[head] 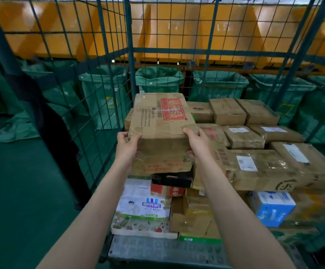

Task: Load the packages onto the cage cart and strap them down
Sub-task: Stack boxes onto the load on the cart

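A brown cardboard box with a red label (160, 117) is held at the top left of the stack inside the green wire cage cart (130, 55). My left hand (127, 145) grips its near left corner, thumb on top and fingers under. My right hand (195, 140) grips the near right corner the same way. Whether the box rests on the stack below or hangs just above it cannot be told. Several taped cardboard packages (254, 167) fill the cart to the right, with printed cartons (142, 206) lower in the stack.
The cart's metal floor edge (157, 249) shows below the stack. Mesh walls close the left, back and right sides. Green sacks (158, 78) hang in a row behind the cage under orange chutes (235, 30). Green floor (22, 191) lies to the left.
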Available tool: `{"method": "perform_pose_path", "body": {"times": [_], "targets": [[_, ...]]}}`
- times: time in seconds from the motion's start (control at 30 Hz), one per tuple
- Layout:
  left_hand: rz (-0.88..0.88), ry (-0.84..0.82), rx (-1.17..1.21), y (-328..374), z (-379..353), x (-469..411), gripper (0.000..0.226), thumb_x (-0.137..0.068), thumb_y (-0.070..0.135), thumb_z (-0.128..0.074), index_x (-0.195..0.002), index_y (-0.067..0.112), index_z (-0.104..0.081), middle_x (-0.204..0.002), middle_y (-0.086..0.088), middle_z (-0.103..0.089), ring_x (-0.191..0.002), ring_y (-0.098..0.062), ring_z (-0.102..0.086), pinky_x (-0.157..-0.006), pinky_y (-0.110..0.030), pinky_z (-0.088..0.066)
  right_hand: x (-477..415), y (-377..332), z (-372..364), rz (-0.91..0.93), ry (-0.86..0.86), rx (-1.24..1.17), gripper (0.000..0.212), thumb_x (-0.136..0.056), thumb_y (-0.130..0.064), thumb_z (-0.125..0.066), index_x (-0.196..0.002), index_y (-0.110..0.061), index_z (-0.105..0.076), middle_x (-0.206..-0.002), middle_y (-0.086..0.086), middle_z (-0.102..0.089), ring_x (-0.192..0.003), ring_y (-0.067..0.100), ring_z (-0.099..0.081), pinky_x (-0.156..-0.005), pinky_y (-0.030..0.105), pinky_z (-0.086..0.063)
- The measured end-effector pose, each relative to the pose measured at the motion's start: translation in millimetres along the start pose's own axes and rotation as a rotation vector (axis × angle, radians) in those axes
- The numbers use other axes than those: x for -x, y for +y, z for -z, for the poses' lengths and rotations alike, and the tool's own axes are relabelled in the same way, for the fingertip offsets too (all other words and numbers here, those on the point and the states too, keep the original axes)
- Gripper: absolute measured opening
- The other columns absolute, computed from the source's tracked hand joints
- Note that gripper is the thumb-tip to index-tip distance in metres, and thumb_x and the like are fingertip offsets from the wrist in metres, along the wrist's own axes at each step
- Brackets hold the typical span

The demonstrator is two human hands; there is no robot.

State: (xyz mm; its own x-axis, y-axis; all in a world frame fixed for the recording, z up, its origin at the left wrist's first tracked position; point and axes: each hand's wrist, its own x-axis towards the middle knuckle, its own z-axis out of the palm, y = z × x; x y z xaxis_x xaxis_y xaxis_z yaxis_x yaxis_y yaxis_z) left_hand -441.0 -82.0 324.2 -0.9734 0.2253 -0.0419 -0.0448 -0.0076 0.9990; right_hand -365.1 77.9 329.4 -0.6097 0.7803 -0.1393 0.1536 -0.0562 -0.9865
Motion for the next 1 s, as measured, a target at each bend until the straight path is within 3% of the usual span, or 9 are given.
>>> {"method": "perform_pose_path", "body": {"times": [0.13,0.2,0.3,0.43,0.6,0.73,0.8,0.9,1.0], "targets": [[0.048,0.059,0.013,2,-32,-46,0.023,-0.096,0.03,-0.05,-0.109,0.017,-0.037,-0.092,0.003,-0.051,-0.071,-0.017,-0.056,-0.055,-0.028,-0.048,-59,-13,-7,-0.009,-0.036,0.026,0.043,-0.088,-0.038,-0.059,-0.128,-0.023,-0.051,-0.126,0.001,-0.055,-0.112,0.023,-0.054,-0.099,0.047,-0.046],[0.055,0.089,0.033,3,-45,-69,0.022,-0.096,0.028,-0.051,-0.106,0.015,-0.036,-0.098,-0.002,-0.05,-0.078,-0.018,-0.054,-0.065,-0.036,-0.053,-84,-20,-11,0.0,-0.058,0.014,0.042,-0.089,-0.035,-0.059,-0.128,-0.025,-0.051,-0.117,-0.002,-0.055,-0.108,0.022,-0.053,-0.099,0.045,-0.045],[0.104,0.109,0.05,3,-60,-102,0.024,-0.095,0.03,-0.051,-0.107,0.014,-0.037,-0.1,-0.002,-0.048,-0.091,-0.023,-0.054,-0.085,-0.046,-0.053,-121,-28,-19,0.011,-0.093,0.041,0.053,-0.088,-0.037,-0.059,-0.138,-0.025,-0.045,-0.129,0.002,-0.052,-0.115,0.024,-0.052,-0.1,0.044,-0.045],[0.141,0.138,0.04,4,-72,-144,0.024,-0.096,0.031,-0.05,-0.11,0.015,-0.038,-0.096,0.0,-0.048,-0.092,-0.025,-0.055,-0.088,-0.046,-0.051,-163,-32,-38,-0.007,-0.11,0.039,0.048,-0.088,-0.037,-0.059,-0.134,-0.027,-0.049,-0.13,0.0,-0.053,-0.115,0.024,-0.052,-0.099,0.044,-0.045],[0.148,0.135,0.009,4,-75,-200,0.026,-0.096,0.032,-0.049,-0.113,0.016,-0.038,-0.1,-0.002,-0.047,-0.086,-0.022,-0.054,-0.083,-0.043,-0.051,-205,-38,-71,-0.025,-0.11,0.079,0.049,-0.09,-0.038,-0.057,-0.136,-0.025,-0.047,-0.135,0.002,-0.051,-0.116,0.025,-0.052,-0.099,0.044,-0.045],[0.129,0.134,0.01,8,-75,-260,0.024,-0.097,0.032,-0.048,-0.109,0.015,-0.037,-0.091,0.001,-0.046,-0.075,-0.015,-0.051,-0.057,-0.031,-0.048,-244,-54,-113,-0.048,-0.09,0.092,0.056,-0.093,-0.035,-0.054,-0.144,-0.022,-0.037,-0.143,0.001,-0.044,-0.124,0.024,-0.047,-0.1,0.037,-0.042],[0.107,0.131,-0.022,13,-74,-290,0.025,-0.097,0.035,-0.047,-0.104,0.015,-0.035,-0.086,0.0,-0.047,-0.071,-0.015,-0.051,-0.052,-0.029,-0.044,-260,-61,-133,-0.064,-0.065,0.079,0.058,-0.092,-0.037,-0.054,-0.145,-0.023,-0.035,-0.144,0.001,-0.043,-0.124,0.025,-0.048,-0.1,0.038,-0.044],[0.102,0.082,-0.055,19,-70,-343,0.026,-0.096,0.037,-0.049,-0.104,0.017,-0.035,-0.086,-0.001,-0.051,-0.073,-0.015,-0.053,-0.062,-0.032,-0.046,-285,-66,-164,-0.079,0.002,0.061,0.06,-0.091,-0.039,-0.054,-0.146,-0.026,-0.033,-0.146,0.002,-0.042,-0.124,0.027,-0.048,-0.1,0.042,-0.044],[0.101,0.038,-0.096,20,-71,-392,0.028,-0.092,0.04,-0.051,-0.104,0.018,-0.039,-0.101,-0.005,-0.056,-0.088,-0.021,-0.056,-0.079,-0.041,-0.051,-314,-69,-186,-0.082,0.05,0.071,0.057,-0.093,-0.038,-0.052,-0.145,-0.023,-0.035,-0.139,0.006,-0.048,-0.119,0.028,-0.05,-0.098,0.044,-0.045]]}}
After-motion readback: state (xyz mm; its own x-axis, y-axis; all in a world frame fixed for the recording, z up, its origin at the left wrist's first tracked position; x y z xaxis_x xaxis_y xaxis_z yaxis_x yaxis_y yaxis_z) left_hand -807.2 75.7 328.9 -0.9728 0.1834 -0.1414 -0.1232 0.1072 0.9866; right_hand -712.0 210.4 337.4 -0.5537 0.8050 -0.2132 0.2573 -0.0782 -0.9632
